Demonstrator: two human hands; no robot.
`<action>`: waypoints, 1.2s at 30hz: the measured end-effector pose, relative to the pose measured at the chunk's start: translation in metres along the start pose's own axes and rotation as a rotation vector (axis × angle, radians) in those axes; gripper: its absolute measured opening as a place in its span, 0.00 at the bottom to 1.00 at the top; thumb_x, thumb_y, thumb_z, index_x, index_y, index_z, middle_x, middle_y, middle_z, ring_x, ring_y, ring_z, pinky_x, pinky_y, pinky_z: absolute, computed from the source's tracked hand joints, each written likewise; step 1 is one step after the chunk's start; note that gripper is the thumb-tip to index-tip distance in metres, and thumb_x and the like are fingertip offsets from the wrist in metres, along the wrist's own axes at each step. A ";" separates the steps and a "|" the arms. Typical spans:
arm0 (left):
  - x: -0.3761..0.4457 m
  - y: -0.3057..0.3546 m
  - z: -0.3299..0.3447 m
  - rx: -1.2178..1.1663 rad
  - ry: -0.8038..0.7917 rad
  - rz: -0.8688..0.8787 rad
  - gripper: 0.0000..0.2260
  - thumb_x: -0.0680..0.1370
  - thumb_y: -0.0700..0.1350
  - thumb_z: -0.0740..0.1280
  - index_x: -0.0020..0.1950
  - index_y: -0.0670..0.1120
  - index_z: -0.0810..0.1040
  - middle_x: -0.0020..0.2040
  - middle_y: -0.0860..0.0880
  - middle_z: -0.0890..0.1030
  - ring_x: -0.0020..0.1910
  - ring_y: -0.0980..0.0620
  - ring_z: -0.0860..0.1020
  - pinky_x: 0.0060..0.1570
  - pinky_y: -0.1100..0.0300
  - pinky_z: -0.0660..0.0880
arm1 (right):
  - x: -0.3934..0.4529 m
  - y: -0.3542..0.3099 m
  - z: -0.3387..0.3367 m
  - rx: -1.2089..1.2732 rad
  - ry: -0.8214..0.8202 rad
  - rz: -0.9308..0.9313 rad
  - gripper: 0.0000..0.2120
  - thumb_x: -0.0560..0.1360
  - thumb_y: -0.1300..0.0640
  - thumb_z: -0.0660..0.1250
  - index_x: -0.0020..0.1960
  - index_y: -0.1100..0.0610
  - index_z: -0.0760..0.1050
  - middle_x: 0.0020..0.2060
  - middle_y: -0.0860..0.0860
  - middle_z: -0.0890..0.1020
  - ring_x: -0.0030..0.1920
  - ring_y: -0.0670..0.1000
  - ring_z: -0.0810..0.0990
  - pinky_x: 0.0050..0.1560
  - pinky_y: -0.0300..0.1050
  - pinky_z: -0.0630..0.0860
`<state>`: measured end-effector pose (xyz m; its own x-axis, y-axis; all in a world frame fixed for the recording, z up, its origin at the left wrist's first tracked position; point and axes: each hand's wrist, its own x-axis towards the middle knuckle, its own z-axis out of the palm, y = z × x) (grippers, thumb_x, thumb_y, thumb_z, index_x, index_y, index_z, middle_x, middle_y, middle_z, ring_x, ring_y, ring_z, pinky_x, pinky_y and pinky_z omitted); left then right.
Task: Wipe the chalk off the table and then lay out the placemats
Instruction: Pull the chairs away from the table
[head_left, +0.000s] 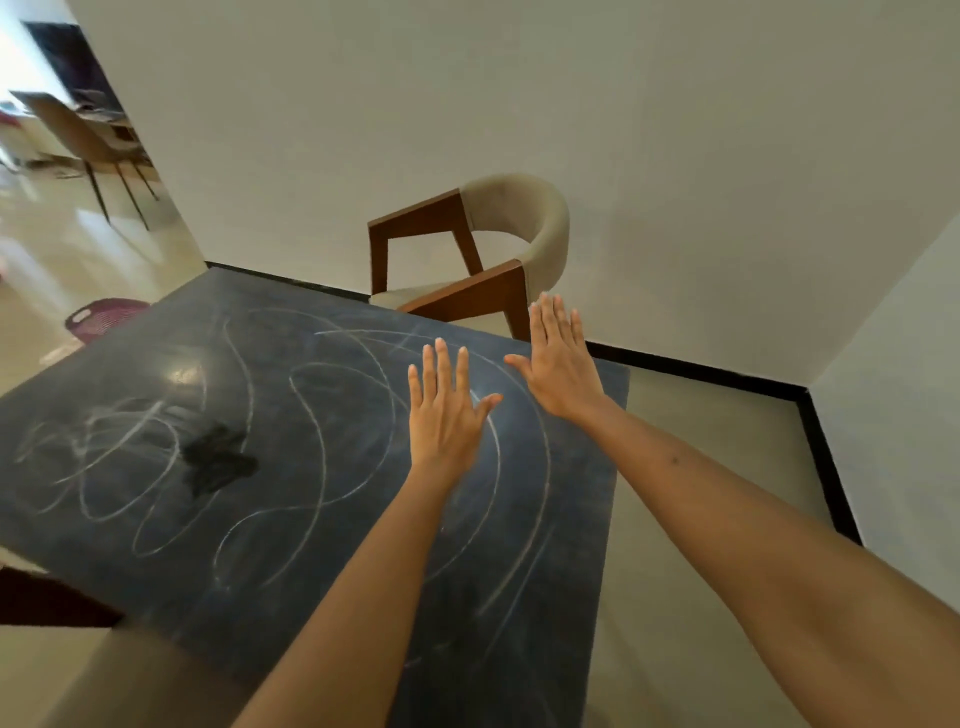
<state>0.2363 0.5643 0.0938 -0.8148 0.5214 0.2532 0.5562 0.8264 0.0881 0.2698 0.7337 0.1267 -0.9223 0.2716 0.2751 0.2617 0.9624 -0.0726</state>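
Your left hand (447, 410) and right hand (558, 364) are both spread flat, fingers extended, gripping nothing, held above the far right part of the dark table (156, 519). White chalk scribbles (311, 441) loop across its top. A dark crumpled cloth (218, 460) lies on the table, well left of your hands. A chair (467, 260) stands beyond the far edge.

White walls (675, 130), beige floor (701, 467) (black skirting), cream wooden armchair (514, 234)
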 end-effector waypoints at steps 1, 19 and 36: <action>0.004 -0.001 0.000 -0.017 -0.007 -0.012 0.35 0.77 0.65 0.41 0.78 0.47 0.42 0.78 0.42 0.41 0.77 0.43 0.38 0.75 0.45 0.41 | 0.003 0.000 -0.001 -0.002 0.013 -0.007 0.38 0.81 0.40 0.51 0.78 0.64 0.40 0.78 0.60 0.42 0.78 0.57 0.39 0.75 0.51 0.36; 0.210 0.026 0.083 0.087 0.019 -0.315 0.35 0.77 0.65 0.40 0.78 0.45 0.46 0.78 0.39 0.45 0.77 0.41 0.42 0.75 0.44 0.43 | 0.248 0.100 0.092 0.091 -0.027 -0.286 0.38 0.81 0.41 0.52 0.78 0.64 0.43 0.78 0.60 0.45 0.78 0.57 0.40 0.75 0.52 0.37; 0.449 0.050 0.155 0.135 -0.074 -0.506 0.34 0.79 0.65 0.42 0.78 0.46 0.39 0.78 0.40 0.40 0.77 0.41 0.38 0.75 0.43 0.45 | 0.498 0.203 0.172 0.070 -0.165 -0.527 0.37 0.81 0.39 0.49 0.78 0.61 0.39 0.78 0.58 0.41 0.77 0.55 0.36 0.75 0.51 0.34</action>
<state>-0.1270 0.8731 0.0625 -0.9881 0.0596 0.1419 0.0681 0.9961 0.0561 -0.1854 1.0652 0.0839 -0.9571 -0.2547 0.1379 -0.2613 0.9648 -0.0311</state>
